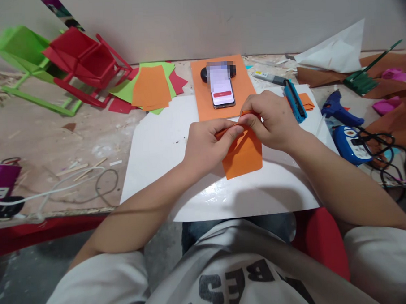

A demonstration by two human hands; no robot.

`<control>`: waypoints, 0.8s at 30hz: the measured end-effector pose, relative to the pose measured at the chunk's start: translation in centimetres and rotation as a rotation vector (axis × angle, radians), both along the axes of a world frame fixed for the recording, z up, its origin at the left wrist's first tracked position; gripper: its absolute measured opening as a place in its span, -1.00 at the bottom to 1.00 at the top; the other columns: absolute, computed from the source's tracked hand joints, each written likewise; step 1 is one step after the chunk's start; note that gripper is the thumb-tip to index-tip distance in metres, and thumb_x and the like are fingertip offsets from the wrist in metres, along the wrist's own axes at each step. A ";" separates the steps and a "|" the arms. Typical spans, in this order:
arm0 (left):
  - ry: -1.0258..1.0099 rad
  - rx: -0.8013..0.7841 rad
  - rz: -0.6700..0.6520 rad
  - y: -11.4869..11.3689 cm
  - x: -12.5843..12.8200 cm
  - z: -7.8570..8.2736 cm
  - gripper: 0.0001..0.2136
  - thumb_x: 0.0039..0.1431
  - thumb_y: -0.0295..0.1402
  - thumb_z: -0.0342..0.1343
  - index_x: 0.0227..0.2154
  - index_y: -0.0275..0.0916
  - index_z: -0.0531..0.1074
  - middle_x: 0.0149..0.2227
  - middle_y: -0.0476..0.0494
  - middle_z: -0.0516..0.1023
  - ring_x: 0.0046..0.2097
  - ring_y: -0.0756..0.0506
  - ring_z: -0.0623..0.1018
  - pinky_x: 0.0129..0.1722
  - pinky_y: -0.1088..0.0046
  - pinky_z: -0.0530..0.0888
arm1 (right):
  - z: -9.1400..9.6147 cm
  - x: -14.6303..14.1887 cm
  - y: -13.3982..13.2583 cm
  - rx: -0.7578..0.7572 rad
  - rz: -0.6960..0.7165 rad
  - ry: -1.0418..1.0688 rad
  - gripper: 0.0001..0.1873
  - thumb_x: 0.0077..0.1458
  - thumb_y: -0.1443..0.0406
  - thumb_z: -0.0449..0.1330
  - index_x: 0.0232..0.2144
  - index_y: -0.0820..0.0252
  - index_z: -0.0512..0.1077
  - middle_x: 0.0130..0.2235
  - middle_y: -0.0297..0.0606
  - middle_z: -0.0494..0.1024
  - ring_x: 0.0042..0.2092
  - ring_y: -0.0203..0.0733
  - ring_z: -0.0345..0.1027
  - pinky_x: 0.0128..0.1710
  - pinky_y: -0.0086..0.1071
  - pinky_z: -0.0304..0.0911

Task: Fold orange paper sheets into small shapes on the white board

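Both hands pinch the upper edge of a piece of orange paper (244, 157), which has a fold along that edge. My left hand (209, 142) grips the fold from the left, thumb on top. From the right, my right hand (270, 118) closes thumb and fingers on the same fold. The paper's lower part hangs down over a white board (156, 149). Beyond the hands, a phone (223, 97) with a lit screen lies on an orange sheet (204, 100). Next to my right hand is a blue stapler (295, 102).
At the left stand a red paper chair (84, 58) and a green one (25, 50), beside cut orange pieces (151, 88). On the right are a blue glue gun (344, 110), a blue-white device (352, 144) with black cables, and a small folded orange piece (306, 102).
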State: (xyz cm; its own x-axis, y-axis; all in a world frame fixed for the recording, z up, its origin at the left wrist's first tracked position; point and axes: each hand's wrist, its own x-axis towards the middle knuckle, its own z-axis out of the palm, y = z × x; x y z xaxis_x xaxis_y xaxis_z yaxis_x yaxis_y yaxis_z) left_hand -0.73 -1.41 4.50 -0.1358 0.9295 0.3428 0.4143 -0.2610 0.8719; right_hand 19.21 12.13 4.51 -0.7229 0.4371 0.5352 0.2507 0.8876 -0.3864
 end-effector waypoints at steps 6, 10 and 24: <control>0.018 -0.019 0.000 0.1 0.0 0.0 -0.55 0.49 0.14 0.46 -0.31 -0.16 0.81 -0.41 -0.10 0.74 -0.36 -0.12 0.62 -0.34 0.31 0.48 | -0.2 -0.1 0.3 0.021 0.010 -0.021 -0.35 0.71 -0.26 0.01 -0.18 -0.01 0.58 -0.27 -0.19 0.70 -0.23 0.09 0.52 0.01 0.05 0.42; 0.036 -0.015 0.011 0.1 0.1 0.0 -0.57 0.50 0.07 0.43 -0.36 -0.16 0.75 -0.43 -0.08 0.71 -0.38 -0.10 0.59 -0.35 0.32 0.45 | -0.2 -0.1 0.1 0.000 0.020 0.023 -0.29 0.71 -0.31 -0.05 -0.17 -0.02 0.60 -0.29 -0.19 0.70 -0.23 0.07 0.54 -0.02 0.02 0.45; 0.020 -0.006 -0.029 0.3 0.3 -0.3 -0.44 0.49 0.28 0.38 -0.38 -0.12 0.70 -0.50 -0.08 0.63 -0.40 -0.12 0.55 -0.38 0.28 0.42 | -0.5 -0.3 -0.2 -0.060 -0.040 0.124 -0.25 0.71 -0.33 -0.06 -0.19 -0.02 0.62 -0.30 -0.17 0.68 -0.23 0.06 0.58 -0.11 -0.03 0.51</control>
State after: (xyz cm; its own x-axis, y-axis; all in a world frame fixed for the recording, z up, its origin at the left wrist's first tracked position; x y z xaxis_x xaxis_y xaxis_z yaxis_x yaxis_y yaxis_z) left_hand -0.46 -1.13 4.21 -0.1016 0.9352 0.3394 0.4242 -0.2678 0.8650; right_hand 18.95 11.89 3.96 -0.6345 0.4978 0.5913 0.2322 0.8524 -0.4684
